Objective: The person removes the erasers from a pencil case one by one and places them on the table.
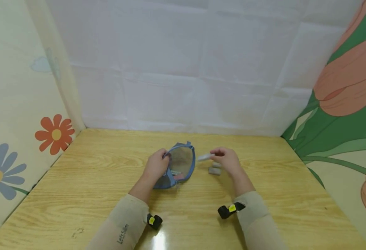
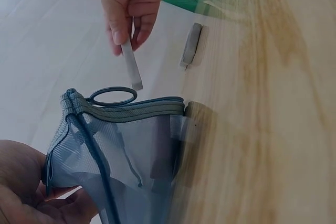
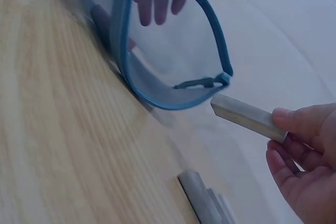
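A blue mesh zip pouch (image 1: 183, 158) stands on the table with its mouth spread, facing right. My left hand (image 1: 157, 164) grips its left edge; in the right wrist view, some of the left hand's fingers (image 3: 152, 6) show through the mesh. Inside the pouch lie a pinkish piece (image 1: 179, 176) and other small items that are hard to make out. Between thumb and fingers, my right hand (image 3: 310, 156) pinches one end of a grey rectangular bar (image 3: 249, 117). The bar's free end points at the pouch mouth, just outside it.
Similar grey bars (image 1: 214, 171) lie on the wooden table (image 1: 114, 156), below and beside the right hand. A white cloth (image 1: 183, 97) hangs behind the table. Flower-printed panels (image 1: 56, 134) flank both sides.
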### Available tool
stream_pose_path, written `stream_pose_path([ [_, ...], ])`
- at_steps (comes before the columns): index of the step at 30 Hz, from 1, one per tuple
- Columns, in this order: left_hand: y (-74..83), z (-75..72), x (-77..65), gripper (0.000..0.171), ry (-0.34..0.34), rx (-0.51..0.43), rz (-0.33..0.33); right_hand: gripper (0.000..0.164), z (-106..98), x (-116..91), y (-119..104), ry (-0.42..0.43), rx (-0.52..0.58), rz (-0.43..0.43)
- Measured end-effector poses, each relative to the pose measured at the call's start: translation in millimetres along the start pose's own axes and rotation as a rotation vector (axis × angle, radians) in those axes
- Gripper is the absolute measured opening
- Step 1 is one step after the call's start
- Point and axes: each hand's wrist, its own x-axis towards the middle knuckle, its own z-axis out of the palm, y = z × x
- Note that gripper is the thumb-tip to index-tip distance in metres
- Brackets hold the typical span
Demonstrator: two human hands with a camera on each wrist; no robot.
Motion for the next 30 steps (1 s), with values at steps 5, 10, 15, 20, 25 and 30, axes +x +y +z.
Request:
stream_pose_path([
  [5,-0.1,-0.3,0.2,0.015,-0.007,0.009,-0.009,0.025,-14.5,3.6,9.9,0.079,0.049,0.036],
  [10,0.6,-0.8,-0.8,0.016,0.002,0.024,-0.001,0.026,-24.4,7.5,24.4,0.147,0.064,0.085],
  [15,0.3,0.0,-1.7,0.015,0.022,0.036,0.025,0.025,-31.0,9.9,40.2,0.2,0.079,0.123],
  [20,-0.2,0.6,-1.8,0.015,0.029,0.038,0.03,0.026,-36.2,13.1,52.7,0.237,0.076,0.117],
  [25,-0.2,0.6,-1.5,0.015,0.032,0.043,0.032,0.026,-37.9,14.1,60.9,0.262,0.085,0.133],
  [30,0.9,0.0,-2.4,0.014,0.026,0.033,0.023,0.028,-36.3,12.7,66.3,0.26,0.156,0.175],
])
